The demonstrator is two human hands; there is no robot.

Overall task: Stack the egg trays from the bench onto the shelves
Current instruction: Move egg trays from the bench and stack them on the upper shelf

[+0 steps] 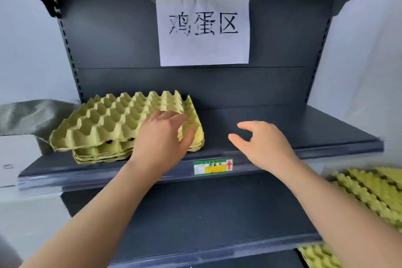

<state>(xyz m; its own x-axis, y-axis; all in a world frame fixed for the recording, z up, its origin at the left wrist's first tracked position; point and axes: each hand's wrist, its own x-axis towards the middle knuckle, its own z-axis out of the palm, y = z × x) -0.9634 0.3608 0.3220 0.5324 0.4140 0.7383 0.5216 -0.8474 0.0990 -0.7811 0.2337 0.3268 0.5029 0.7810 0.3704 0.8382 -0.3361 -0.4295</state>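
A stack of yellow-green pulp egg trays [102, 152] lies on the left half of the dark shelf [304, 128]. The top egg tray [108, 119] sits askew, overhanging the stack to the left and tilted. My left hand [163, 137] grips this top tray at its near right corner, fingers curled over the rim. My right hand [263, 143] hovers over the bare shelf to the right, fingers apart, holding nothing. More egg trays [369, 193] lie at the lower right edge of view.
A white paper sign [204, 29] hangs on the shelf's back panel. A price label [213, 166] sits on the shelf's front edge. A grey-green sack [32, 115] lies left of the shelf. A lower shelf [206, 220] is below.
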